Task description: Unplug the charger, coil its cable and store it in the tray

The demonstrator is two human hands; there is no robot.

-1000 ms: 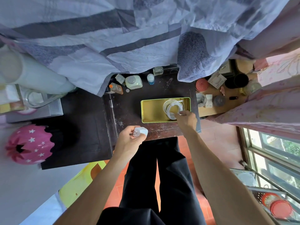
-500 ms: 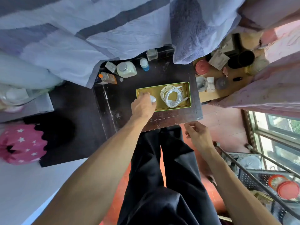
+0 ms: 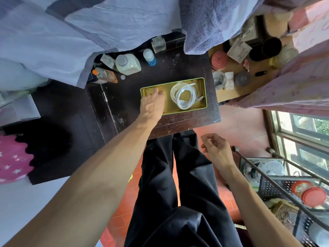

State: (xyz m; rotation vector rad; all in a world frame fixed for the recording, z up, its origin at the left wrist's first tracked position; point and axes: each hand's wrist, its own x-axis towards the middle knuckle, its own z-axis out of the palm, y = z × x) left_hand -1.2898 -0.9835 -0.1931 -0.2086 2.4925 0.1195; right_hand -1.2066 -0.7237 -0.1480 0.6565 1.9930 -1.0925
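One hand [image 3: 152,104] over tray [image 3: 204,93] hides charger; cable [image 3: 184,95] coiled.

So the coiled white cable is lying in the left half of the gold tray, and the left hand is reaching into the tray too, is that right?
Not quite. The head view shows the coiled white cable in the right half of the gold tray, not the left. The rest holds: the left hand reaches into the tray, over its left half.

Coiled cable [image 3: 185,95] — in tray [image 3: 204,93]
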